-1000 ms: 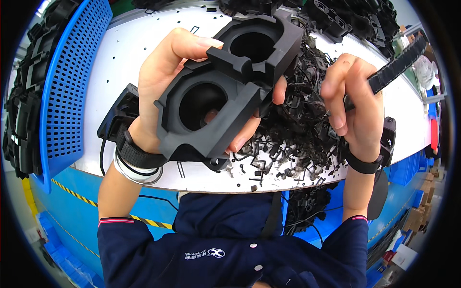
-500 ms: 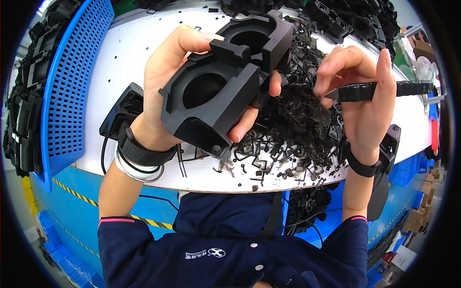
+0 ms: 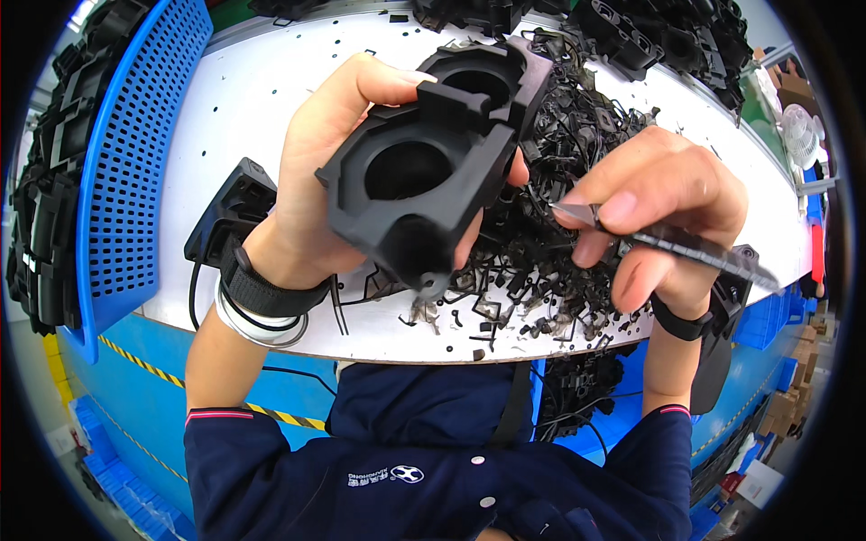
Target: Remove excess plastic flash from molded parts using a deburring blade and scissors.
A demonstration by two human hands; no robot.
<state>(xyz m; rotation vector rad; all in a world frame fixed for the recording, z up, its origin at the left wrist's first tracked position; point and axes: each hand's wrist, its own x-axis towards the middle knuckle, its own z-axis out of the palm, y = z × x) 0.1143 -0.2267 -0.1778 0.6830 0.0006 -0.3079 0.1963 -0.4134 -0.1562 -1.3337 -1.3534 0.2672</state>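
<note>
Raised over the white table, a black molded plastic part with two round openings (image 3: pixel 361 206) is gripped by my left hand (image 3: pixel 316 153). My thumb presses its upper edge, and fingertips show at its right side. To the right, my right hand (image 3: pixel 677 198) pinches a trimming knife (image 3: pixel 695 252) with a dark wrapped handle. Its short pointed blade aims left toward the part, with a gap between them. Beneath both hands lies a heap of black plastic scraps (image 3: pixel 541 270), partly hidden by the part.
A blue perforated basket (image 3: pixel 135 171) stands at the left, with more black parts (image 3: pixel 45 207) beyond it. Similar black parts (image 3: pixel 622 41) are piled at the far right of the white table (image 3: pixel 244 99). A small fan (image 3: pixel 798 131) is at the right.
My right hand has turned the knife from lying back across the fingers to a pinch, blade pointing left. The part in my left hand has tilted and shifted slightly right.
</note>
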